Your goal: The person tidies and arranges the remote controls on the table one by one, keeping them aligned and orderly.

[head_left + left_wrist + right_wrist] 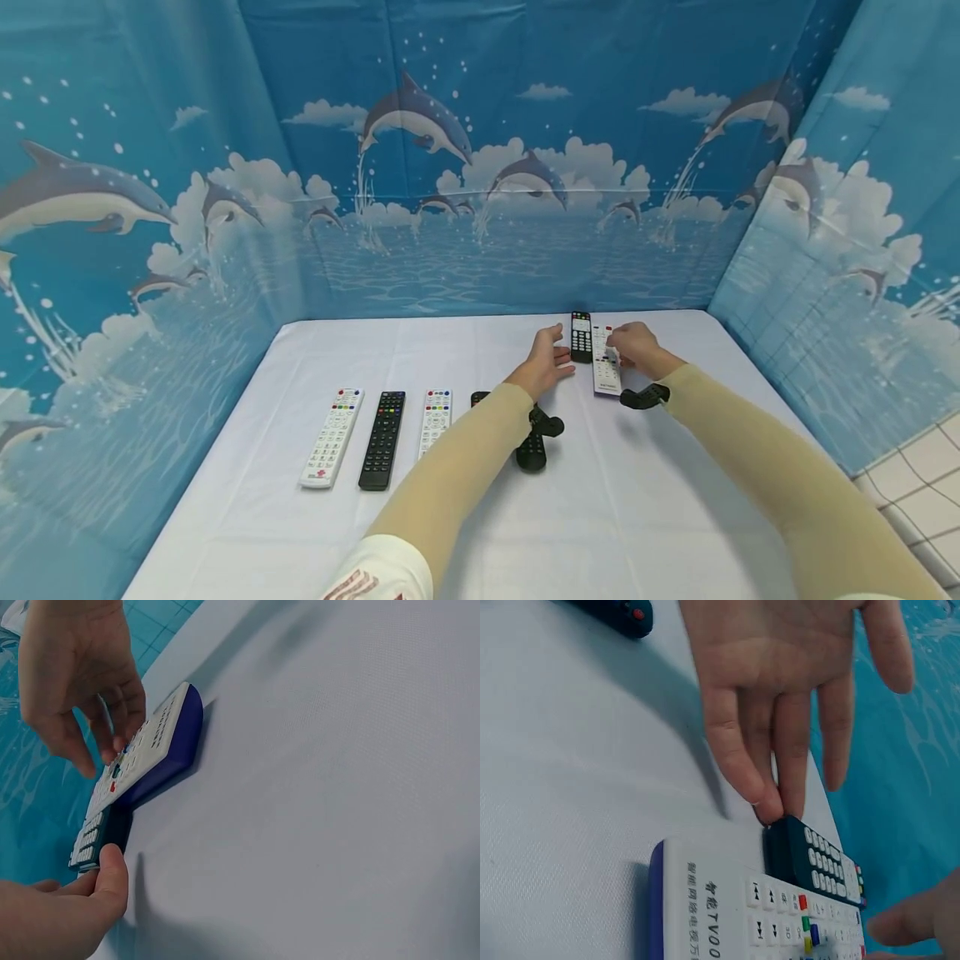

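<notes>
In the head view, a small black remote control (pixel 581 337) and a longer white remote control (pixel 606 367) lie side by side at the far right of the table. My left hand (pixel 543 364) is at the black remote's left side, fingers mostly straight. The right wrist view shows those fingertips against the end of the black remote (pixel 810 859). Over the white remote's upper right side is my right hand (pixel 641 348). Seen from the left wrist, the right hand (pixel 79 667) has loosely bent fingers close above the buttons of the white remote (pixel 154 742), which has a blue underside.
Farther left lie a white remote (pixel 332 437), a black remote (pixel 382 440) and another white remote (pixel 435 417). Black remote parts (pixel 531 454) show around my left forearm, which hides the rest. A dolphin-print curtain (pixel 480 275) borders the white table (pixel 615 517).
</notes>
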A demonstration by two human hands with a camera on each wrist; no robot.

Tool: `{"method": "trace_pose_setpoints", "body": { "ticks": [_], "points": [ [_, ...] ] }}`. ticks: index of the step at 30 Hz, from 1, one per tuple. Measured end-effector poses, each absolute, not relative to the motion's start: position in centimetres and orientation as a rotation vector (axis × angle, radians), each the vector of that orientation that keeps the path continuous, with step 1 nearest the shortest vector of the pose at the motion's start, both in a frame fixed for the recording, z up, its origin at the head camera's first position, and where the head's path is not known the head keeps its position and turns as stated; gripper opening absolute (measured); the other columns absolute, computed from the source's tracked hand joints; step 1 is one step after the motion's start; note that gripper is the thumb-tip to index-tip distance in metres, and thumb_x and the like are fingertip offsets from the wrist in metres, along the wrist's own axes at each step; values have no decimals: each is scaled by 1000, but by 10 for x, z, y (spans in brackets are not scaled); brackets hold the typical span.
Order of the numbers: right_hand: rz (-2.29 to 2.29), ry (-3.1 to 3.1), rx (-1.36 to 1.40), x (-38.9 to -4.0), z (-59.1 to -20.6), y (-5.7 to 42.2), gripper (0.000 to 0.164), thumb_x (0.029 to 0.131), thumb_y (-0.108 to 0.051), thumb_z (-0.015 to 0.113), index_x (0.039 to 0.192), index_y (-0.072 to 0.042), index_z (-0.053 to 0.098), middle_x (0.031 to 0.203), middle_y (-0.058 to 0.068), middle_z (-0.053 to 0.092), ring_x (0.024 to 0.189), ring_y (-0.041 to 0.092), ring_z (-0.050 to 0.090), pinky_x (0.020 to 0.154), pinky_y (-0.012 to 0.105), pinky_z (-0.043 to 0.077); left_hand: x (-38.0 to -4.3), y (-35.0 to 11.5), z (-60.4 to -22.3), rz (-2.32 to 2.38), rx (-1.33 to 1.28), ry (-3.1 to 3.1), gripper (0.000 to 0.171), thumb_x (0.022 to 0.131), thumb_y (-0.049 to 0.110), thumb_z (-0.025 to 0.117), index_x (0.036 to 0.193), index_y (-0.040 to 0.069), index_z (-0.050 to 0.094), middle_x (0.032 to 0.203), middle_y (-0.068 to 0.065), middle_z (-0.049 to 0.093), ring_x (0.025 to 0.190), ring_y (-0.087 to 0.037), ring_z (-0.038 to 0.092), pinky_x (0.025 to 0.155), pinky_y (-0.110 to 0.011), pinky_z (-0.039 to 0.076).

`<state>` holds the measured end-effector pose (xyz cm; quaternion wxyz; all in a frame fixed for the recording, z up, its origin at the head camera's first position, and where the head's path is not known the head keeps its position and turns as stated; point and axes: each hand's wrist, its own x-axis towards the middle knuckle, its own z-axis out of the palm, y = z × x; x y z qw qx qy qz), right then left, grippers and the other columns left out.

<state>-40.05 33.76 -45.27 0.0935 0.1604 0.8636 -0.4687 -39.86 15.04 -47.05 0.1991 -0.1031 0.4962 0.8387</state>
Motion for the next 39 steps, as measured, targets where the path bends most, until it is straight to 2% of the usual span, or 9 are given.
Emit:
{"method": "trace_pose_setpoints", "body": {
  "ticks": [3, 7, 10, 19, 26, 34, 37, 39],
  "points": [
    [-1436, 2612, 454, -403, -453, 330, 51, 101, -15, 48, 146, 7, 45, 136, 26, 52, 92, 26, 55, 81, 40, 52, -399, 151, -470, 2350, -291, 1388, 63, 97, 38, 59, 146, 0, 49, 142, -33, 45, 132, -46, 44, 106, -57, 41],
    [-1600, 2482, 472, -408, -450, 320, 52, 103, -17, 48, 147, 9, 41, 134, 27, 54, 111, 32, 61, 93, 39, 54, -400, 151, -471, 2346, -293, 1382, 63, 97, 39, 58, 146, 0, 49, 141, -32, 46, 132, -45, 45, 106, -57, 42],
    [-1682, 2363, 477, -409, -443, 315, 55, 105, -15, 47, 151, 11, 32, 145, 27, 47, 127, 34, 54, 102, 40, 50, -402, 150, -472, 2342, -276, 1387, 63, 97, 39, 58, 146, 0, 49, 142, -30, 47, 132, -44, 45, 106, -57, 42],
    [-1750, 2115, 380, -405, -424, 305, 63, 108, -18, 38, 159, 3, 9, 158, 31, 22, 143, 40, 32, 113, 46, 37, -406, 146, -476, 2320, -215, 1383, 64, 100, 39, 54, 149, -1, 45, 148, -25, 45, 138, -38, 41, 110, -58, 36],
    [-1668, 2159, 373, -403, -420, 304, 65, 108, -26, 33, 160, 0, 4, 160, 31, 12, 145, 40, 24, 115, 52, 32, -406, 145, -473, 2301, -160, 1357, 64, 102, 40, 50, 151, 0, 42, 150, -26, 43, 140, -39, 39, 112, -58, 34],
    [-1717, 2116, 433, -408, -425, 303, 62, 108, -19, 34, 160, 2, 7, 158, 32, 19, 145, 41, 28, 115, 49, 33, -410, 141, -475, 2306, -209, 1310, 66, 102, 39, 52, 151, -3, 40, 146, -31, 44, 133, -47, 44, 110, -55, 38],
    [-1732, 2119, 481, -407, -424, 303, 63, 106, -14, 38, 159, 3, 9, 157, 32, 23, 143, 40, 33, 114, 47, 37, -409, 141, -475, 2307, -250, 1338, 65, 100, 36, 58, 149, -4, 42, 141, -32, 47, 128, -47, 48, 109, -52, 41],
    [-1735, 2134, 517, -407, -425, 302, 64, 105, -11, 42, 159, 4, 12, 155, 31, 29, 138, 39, 40, 110, 44, 42, -408, 141, -475, 2292, -277, 1406, 58, 98, 29, 62, 144, -3, 48, 137, -31, 51, 125, -44, 52, 106, -50, 44]
  ]
}}
